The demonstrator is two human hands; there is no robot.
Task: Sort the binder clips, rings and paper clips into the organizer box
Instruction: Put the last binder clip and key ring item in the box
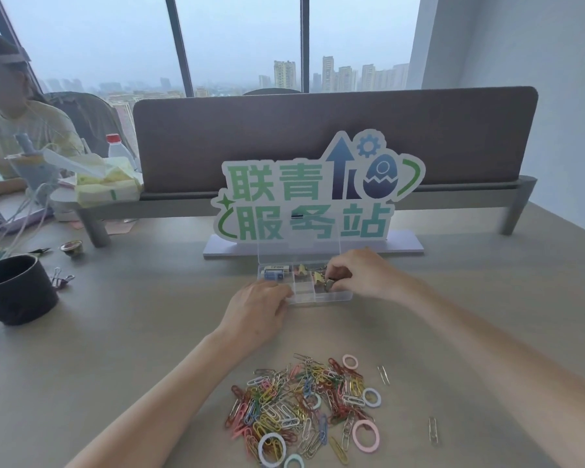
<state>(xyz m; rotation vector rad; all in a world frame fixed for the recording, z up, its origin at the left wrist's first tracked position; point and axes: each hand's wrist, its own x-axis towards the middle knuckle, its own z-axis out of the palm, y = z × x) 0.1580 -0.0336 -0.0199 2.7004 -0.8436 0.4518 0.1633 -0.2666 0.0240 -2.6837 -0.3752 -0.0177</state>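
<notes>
A clear plastic organizer box (318, 297) with its lid raised stands mid-table in front of a sign. My left hand (260, 309) rests on its left front corner, fingers curled on the rim. My right hand (355, 273) is over the box's right compartment, fingers pinched on a small binder clip (330, 284). Gold binder clips (303, 270) lie in the back compartments. Near me lies a heap of coloured paper clips (294, 400). Pastel rings are mixed in and around it, among them a pink ring (365, 435) and a white ring (271, 449).
A cut-out sign (318, 190) on a base stands behind the box, before a grey desk divider (318, 136). A dark cylindrical cup (14, 288) and loose binder clips (61, 278) sit at left. Another person (11, 123) sits at far left. Two stray paper clips (433, 430) lie right.
</notes>
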